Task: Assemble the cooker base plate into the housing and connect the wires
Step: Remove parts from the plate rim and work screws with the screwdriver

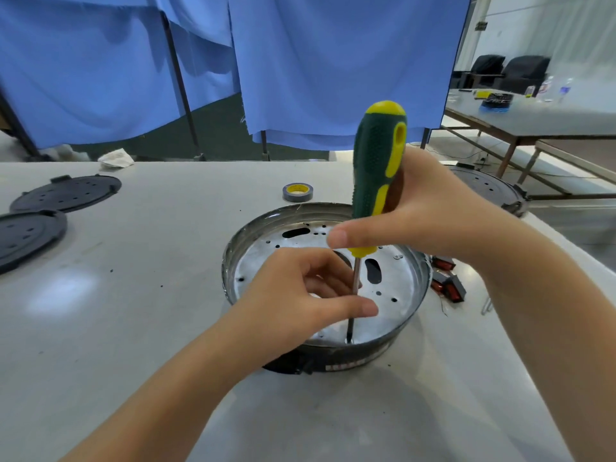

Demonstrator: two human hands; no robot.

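Observation:
The round cooker housing (230, 261) stands on the white table with the silver, hole-punched base plate (396, 288) lying inside it. My right hand (423, 215) grips the green-and-yellow handle of a screwdriver (378, 168) held upright. Its tip rests on the plate near the front rim. My left hand (300, 295) reaches into the housing and pinches the metal shaft between thumb and fingers. Red and black switches with thin wires (448, 285) lie just right of the housing.
Two black round covers (66, 193) (26, 235) lie at the table's left. A roll of grey tape (297, 191) sits behind the housing. Another black cooker part (490, 188) is at the right edge. Blue curtains hang behind; a white cloth (115, 159) lies at the far edge.

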